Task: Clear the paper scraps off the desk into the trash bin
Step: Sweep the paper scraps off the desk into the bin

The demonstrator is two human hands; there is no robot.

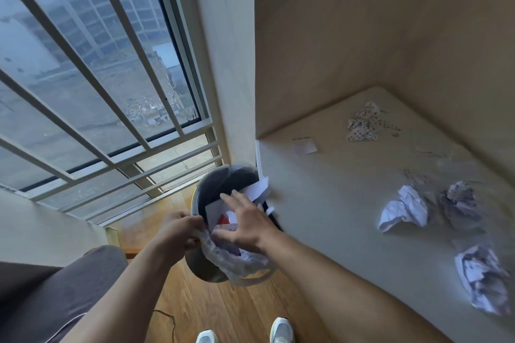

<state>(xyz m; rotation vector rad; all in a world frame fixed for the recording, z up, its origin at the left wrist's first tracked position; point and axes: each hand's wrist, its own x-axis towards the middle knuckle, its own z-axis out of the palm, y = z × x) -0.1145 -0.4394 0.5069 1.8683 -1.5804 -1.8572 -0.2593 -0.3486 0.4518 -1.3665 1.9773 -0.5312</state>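
Over trash bin (223,189): right hand (245,223) spread wide, dropping scraps; left hand (178,231) grip pinches liner (237,262). Next: collect 5 pieces from desk (334,203).

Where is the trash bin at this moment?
In the head view the trash bin sits low and centre, on the wooden floor against the desk's left edge, below the window; the left hand grips its liner and the right hand spreads over its opening.
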